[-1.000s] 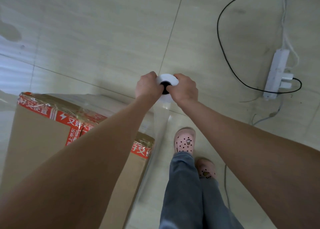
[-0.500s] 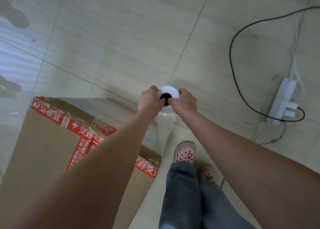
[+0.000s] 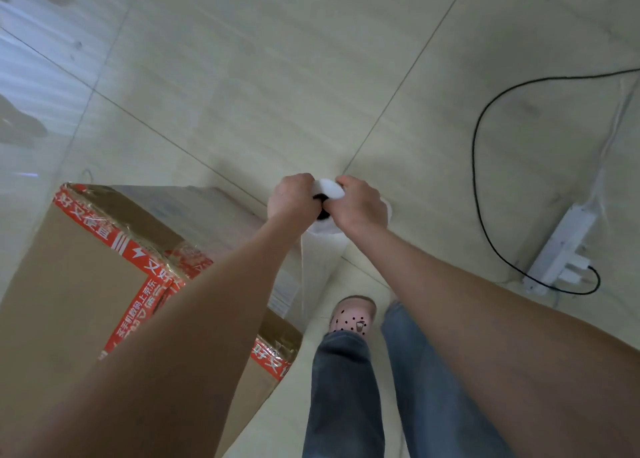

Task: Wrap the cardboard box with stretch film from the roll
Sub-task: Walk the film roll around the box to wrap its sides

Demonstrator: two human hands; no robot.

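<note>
Tighter over the roll [image 3: 323,228] the left hand [image 3: 292,197] and right hand [image 3: 362,205] have been drawn since half a second back, fingers curled on its top rim, and its dark core is now mostly covered. The roll is held upright at arm's length, out past the box [image 3: 79,284] corner, so film [image 3: 318,270] can be paid out taut towards that corner. Spin is presumably being braked by that grip. A step round the box seems called for next. The power strip [image 3: 561,246] is left well off to the right.
</note>
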